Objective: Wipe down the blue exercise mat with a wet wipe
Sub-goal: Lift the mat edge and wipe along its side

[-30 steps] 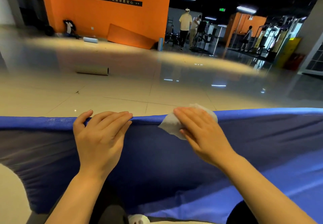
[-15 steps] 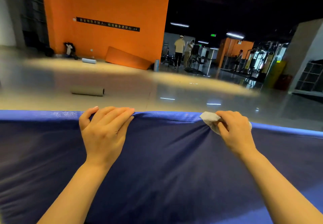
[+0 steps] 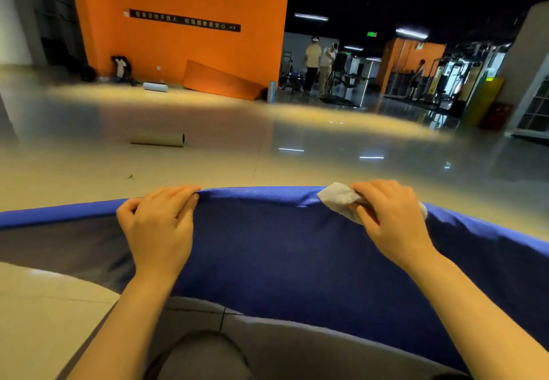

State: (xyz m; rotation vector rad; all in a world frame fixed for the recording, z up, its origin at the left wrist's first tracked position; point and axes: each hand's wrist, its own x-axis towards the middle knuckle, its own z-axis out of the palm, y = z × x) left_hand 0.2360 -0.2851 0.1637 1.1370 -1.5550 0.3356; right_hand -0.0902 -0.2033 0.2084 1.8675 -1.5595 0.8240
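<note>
The blue exercise mat [image 3: 276,249] stands raised in front of me, its top edge running across the view. My left hand [image 3: 160,225] grips that top edge left of centre, fingers curled over it. My right hand [image 3: 389,219] grips the edge further right, with a crumpled white wet wipe [image 3: 337,198] held between its fingers and the mat. Part of the wipe sticks out to the left of the hand.
Beyond the mat lies a glossy tiled floor with a cardboard tube [image 3: 159,139] on it. An orange wall [image 3: 184,23] with a leaning orange board [image 3: 219,79] stands at the back. People [image 3: 313,62] and gym machines are far right.
The mat has lifted and bowed, so the floor and my knee now show beneath it. My right hand with the wipe has stayed on the edge; both hands curl more tightly over it.
</note>
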